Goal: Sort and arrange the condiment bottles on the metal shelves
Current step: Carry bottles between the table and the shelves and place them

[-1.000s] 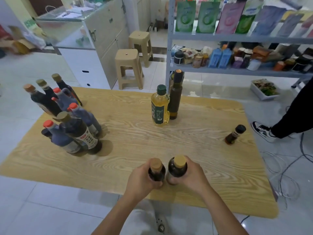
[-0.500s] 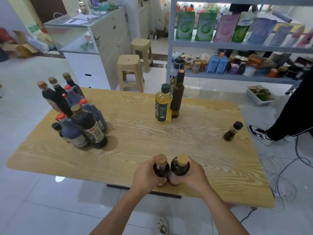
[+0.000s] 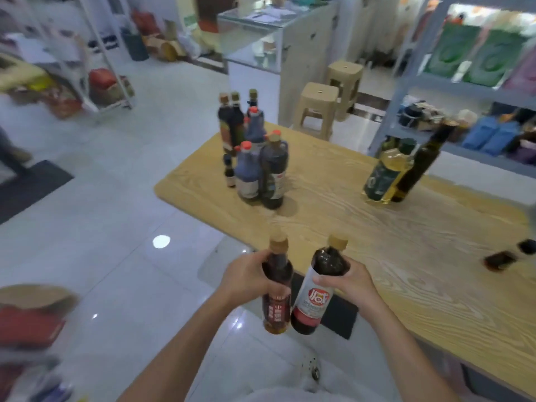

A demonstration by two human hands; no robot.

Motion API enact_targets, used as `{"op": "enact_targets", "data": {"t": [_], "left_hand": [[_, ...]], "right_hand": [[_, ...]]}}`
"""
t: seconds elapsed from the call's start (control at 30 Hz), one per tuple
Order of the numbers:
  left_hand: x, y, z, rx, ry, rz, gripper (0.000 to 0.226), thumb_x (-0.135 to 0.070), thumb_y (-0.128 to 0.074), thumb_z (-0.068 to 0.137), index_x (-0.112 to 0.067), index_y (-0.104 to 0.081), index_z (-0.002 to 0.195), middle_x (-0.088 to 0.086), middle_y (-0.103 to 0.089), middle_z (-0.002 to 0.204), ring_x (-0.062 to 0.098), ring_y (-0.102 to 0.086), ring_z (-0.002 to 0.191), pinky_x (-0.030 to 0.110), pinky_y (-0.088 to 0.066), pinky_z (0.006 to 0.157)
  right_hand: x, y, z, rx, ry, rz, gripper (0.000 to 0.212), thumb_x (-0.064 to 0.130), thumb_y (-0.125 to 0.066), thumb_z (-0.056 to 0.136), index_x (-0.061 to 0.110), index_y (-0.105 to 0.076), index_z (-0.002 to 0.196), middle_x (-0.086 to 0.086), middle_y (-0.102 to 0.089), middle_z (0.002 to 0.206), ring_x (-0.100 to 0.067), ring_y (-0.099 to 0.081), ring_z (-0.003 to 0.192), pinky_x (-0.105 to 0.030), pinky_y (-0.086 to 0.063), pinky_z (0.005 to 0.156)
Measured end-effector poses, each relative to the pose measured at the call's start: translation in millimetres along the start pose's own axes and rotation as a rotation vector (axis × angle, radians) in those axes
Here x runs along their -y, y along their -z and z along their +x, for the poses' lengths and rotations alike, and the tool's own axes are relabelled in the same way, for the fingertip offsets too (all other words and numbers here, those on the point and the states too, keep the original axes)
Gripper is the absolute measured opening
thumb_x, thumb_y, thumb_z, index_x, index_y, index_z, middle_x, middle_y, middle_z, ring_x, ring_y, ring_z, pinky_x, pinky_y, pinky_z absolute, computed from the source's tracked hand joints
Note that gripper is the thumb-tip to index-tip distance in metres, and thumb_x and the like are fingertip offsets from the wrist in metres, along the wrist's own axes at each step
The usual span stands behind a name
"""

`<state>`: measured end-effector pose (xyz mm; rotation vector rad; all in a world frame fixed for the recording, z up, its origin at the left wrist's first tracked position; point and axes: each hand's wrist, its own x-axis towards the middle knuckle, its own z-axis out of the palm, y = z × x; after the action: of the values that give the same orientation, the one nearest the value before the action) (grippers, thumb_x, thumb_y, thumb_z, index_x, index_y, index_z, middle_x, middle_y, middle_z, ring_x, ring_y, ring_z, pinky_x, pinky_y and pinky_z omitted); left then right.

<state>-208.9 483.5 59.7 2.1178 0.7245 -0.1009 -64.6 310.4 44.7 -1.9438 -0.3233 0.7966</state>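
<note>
My left hand [image 3: 246,275] grips a dark bottle with a red label [image 3: 277,303] by its shoulder. My right hand [image 3: 349,281] grips a dark bottle with a white and red label [image 3: 313,303]. Both bottles have tan caps and hang in the air off the wooden table's [image 3: 420,256] near-left edge, side by side. On the table's far left stands a cluster of several dark sauce bottles [image 3: 255,158]. A yellow oil bottle [image 3: 385,175] and a tall dark green bottle [image 3: 417,166] stand at the back. A small dark bottle [image 3: 504,258] lies at the right edge.
A grey metal shelf [image 3: 464,88] with packets and jars stands behind the table at the right. Two beige stools [image 3: 319,108] and a white glass-topped counter [image 3: 275,53] are at the back. Another rack with goods [image 3: 87,82] stands far left. White tiled floor lies to the left.
Both hands have lifted their bottles off the table and carried them left past its edge. The view has swung left, showing the floor and the left-hand rack.
</note>
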Motion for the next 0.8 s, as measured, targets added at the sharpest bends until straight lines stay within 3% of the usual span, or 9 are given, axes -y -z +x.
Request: {"op": "enact_targets", "data": {"t": [0.13, 0.23, 0.3, 0.47, 0.53, 0.7, 0.8], "left_hand": [[28, 65, -41, -0.057, 0.074, -0.268, 0.062, -0.039, -0.087, 0.051, -0.033, -0.067, 0.109, -0.010, -0.072, 0.099, 0.009, -0.067, 0.094, 0.036, -0.054, 0.088], [44, 103, -74, -0.147, 0.092, -0.385, 0.040, -0.030, -0.085, 0.063, -0.028, -0.069, 0.099, -0.007, -0.073, 0.095, 0.011, -0.067, 0.093, 0.030, -0.052, 0.086], [54, 123, -95, -0.233, 0.111, -0.441, 0.033, -0.035, -0.084, 0.064, -0.027, -0.070, 0.093, -0.007, -0.073, 0.091, 0.010, -0.068, 0.089, 0.025, -0.051, 0.078], [77, 156, -141, -0.409, 0.166, -0.485, 0.039, -0.043, -0.082, 0.065, -0.021, -0.071, 0.095, -0.005, -0.074, 0.086, 0.010, -0.070, 0.081, 0.022, -0.052, 0.069], [85, 169, -158, -0.471, 0.202, -0.479, 0.036, -0.043, -0.077, 0.070, -0.020, -0.071, 0.097, -0.004, -0.072, 0.089, 0.011, -0.069, 0.083, 0.024, -0.054, 0.072], [108, 192, -193, -0.638, 0.296, -0.484, 0.059, -0.056, -0.071, 0.063, -0.016, -0.067, 0.106, -0.004, -0.070, 0.095, 0.014, -0.067, 0.088, 0.030, -0.056, 0.080], [120, 202, -205, -0.749, 0.332, -0.487, 0.054, -0.055, -0.071, 0.069, -0.016, -0.068, 0.106, -0.002, -0.071, 0.094, 0.014, -0.068, 0.086, 0.030, -0.056, 0.078]], "right_hand": [[48, -54, -8, 0.154, 0.103, 0.011, 0.038, 0.011, -0.085, 0.060, 0.014, -0.070, 0.095, -0.001, -0.073, 0.091, -0.014, -0.068, 0.082, -0.025, -0.050, 0.065], [84, -93, -18, 0.269, 0.182, 0.015, 0.043, 0.021, -0.086, 0.062, 0.012, -0.070, 0.100, -0.002, -0.073, 0.093, -0.017, -0.069, 0.084, -0.026, -0.050, 0.067], [106, -120, -28, 0.349, 0.242, 0.007, 0.039, 0.025, -0.083, 0.066, 0.014, -0.068, 0.100, 0.000, -0.073, 0.091, -0.016, -0.070, 0.081, -0.026, -0.051, 0.067], [152, -180, -54, 0.526, 0.353, -0.050, 0.016, 0.024, -0.075, 0.075, 0.017, -0.067, 0.087, 0.002, -0.073, 0.078, -0.011, -0.071, 0.067, -0.015, -0.050, 0.054], [166, -203, -62, 0.594, 0.362, -0.066, 0.016, 0.026, -0.074, 0.076, 0.017, -0.066, 0.087, 0.003, -0.073, 0.073, -0.010, -0.070, 0.064, -0.014, -0.049, 0.051], [186, -257, -74, 0.728, 0.381, -0.076, 0.023, 0.033, -0.073, 0.075, 0.015, -0.066, 0.087, 0.003, -0.074, 0.074, -0.013, -0.071, 0.066, -0.016, -0.050, 0.054], [197, -285, -76, 0.798, 0.397, -0.092, 0.026, 0.035, -0.074, 0.074, 0.014, -0.066, 0.087, 0.000, -0.074, 0.077, -0.014, -0.071, 0.068, -0.019, -0.051, 0.058]]}}
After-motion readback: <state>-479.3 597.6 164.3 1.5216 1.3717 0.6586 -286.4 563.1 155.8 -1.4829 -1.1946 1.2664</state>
